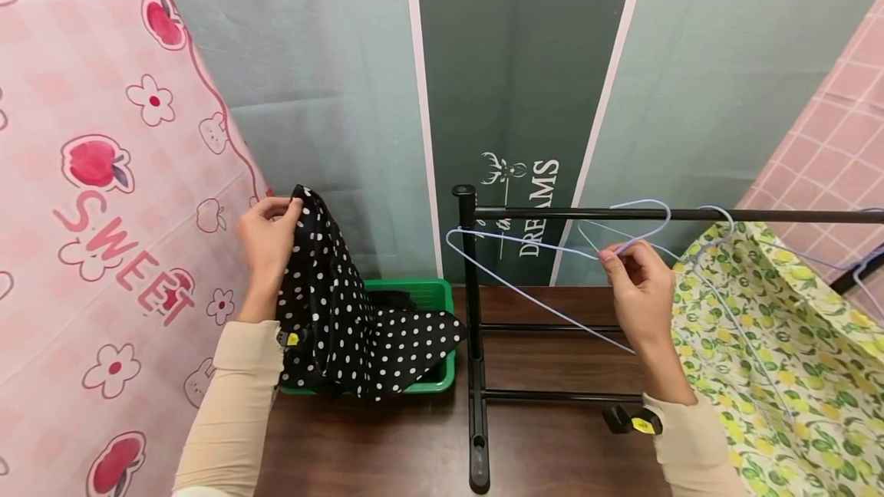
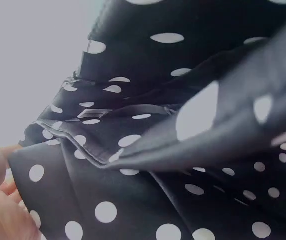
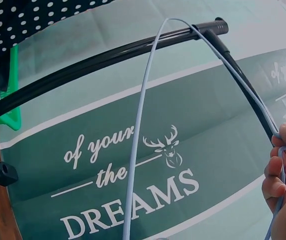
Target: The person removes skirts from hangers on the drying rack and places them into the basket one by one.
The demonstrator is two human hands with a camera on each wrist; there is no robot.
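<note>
My left hand [image 1: 268, 240] pinches the top corner of a black cloth with white polka dots [image 1: 331, 274]. The cloth hangs down from there, and its lower part lies over a green basket [image 1: 442, 294]. In the left wrist view the dotted fabric [image 2: 108, 190] fills most of the frame, with the thumb and fingers at its left edge. My right hand [image 1: 642, 290] pinches a light blue wire hanger [image 1: 532, 299] near the base of its hook. The hanger is apart from the cloth, beside the black rail. The right wrist view shows the fingers around the hanger's wire [image 3: 145, 90].
A black clothes rack [image 1: 470, 282] stands on the brown wooden surface [image 1: 373, 451], its rail running right. On the rail hangs a lemon-print cloth [image 1: 822, 374] with another blue hanger [image 1: 725, 228]. A pink curtain [image 1: 138, 251] borders the left, a grey-green backdrop [image 1: 331, 113] the back.
</note>
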